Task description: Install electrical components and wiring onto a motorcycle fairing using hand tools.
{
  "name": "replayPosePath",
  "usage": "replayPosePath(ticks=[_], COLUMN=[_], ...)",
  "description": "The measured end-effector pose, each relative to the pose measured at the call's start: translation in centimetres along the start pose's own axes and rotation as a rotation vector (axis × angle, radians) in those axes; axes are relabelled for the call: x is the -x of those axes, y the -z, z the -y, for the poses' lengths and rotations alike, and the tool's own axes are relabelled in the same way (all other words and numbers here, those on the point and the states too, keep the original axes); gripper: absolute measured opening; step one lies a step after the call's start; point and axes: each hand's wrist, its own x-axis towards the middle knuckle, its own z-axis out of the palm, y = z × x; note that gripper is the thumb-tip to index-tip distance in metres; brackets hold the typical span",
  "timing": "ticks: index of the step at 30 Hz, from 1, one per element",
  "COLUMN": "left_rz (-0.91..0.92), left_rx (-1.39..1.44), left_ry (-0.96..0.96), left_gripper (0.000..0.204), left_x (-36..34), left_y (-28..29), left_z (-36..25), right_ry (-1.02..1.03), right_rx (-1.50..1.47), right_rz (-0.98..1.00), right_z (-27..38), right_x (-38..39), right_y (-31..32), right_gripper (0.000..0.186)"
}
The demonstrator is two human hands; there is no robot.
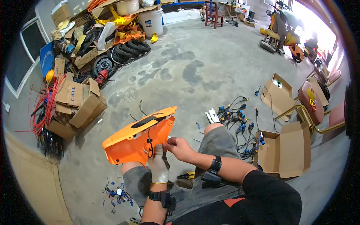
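Note:
An orange plastic vehicle panel (123, 144) with a black strip along its top rests over my lap, tilted up to the right. My left hand (159, 167), in a white work glove, is closed on the panel's lower edge. Beside its fingers a black cable (149, 140) loops down the panel's inner side. My bare right hand (182, 150) pinches close to the panel and the gloved fingertips; what lies between its fingers is hidden. Between my legs lies a yellow-handled hand tool (186, 175), partly hidden.
Black cables with blue connectors (240, 122) spread over the floor to the right, beside an open cardboard box (294, 150). A white glove (212, 115) lies beyond my knee. Blue scraps (119, 195) lie at lower left. Cartons (77, 101) and tires (125, 52) stand left; chairs (311, 101) right.

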Motion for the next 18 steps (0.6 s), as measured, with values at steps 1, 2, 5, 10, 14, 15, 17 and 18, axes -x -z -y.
replayPosePath(ticks=[1, 2, 5, 10, 14, 15, 17, 18], left_rz=[0.009, 0.018, 0.118, 0.207, 0.15, 0.108, 0.04, 0.039], left_rx=[-0.049, -0.098, -0.018, 0.066, 0.062, 0.05, 0.077, 0.077], left_ry=[0.031, 0.06, 0.045, 0.076, 0.067, 0.081, 0.063, 0.073], left_gripper=[0.02, 0.022, 0.028, 0.035, 0.037, 0.038, 0.041, 0.041], left_x=[0.4, 0.6, 1.0, 0.8, 0.4, 0.3, -0.2, -0.3], left_y=[-0.5, -0.8, -1.5, -0.3, 0.1, 0.5, 1.1, 1.3], left_z=[-1.2, -1.8, -2.2, -0.9, 0.0, 0.2, 0.7, 1.0], right_ry=[0.013, 0.028, -0.008, -0.052, 0.001, 0.001, 0.006, 0.016], right_rx=[-0.03, -0.06, -0.101, -0.254, -0.319, -0.295, -0.34, -0.386], right_rz=[0.0, 0.0, 0.048, 0.021, 0.014, 0.005, 0.0, -0.002], right_z=[0.9, 1.5, 0.7, -1.0, -2.5, -2.6, -2.3, -2.3], right_x=[0.1, 0.2, 0.3, 0.6, 0.6, 0.6, 0.8, 0.8], right_y=[0.1, 0.2, 0.2, -1.0, -1.3, -1.3, -1.4, -1.6], right_gripper=[0.03, 0.029, 0.03, 0.031, 0.031, 0.03, 0.029, 0.028])
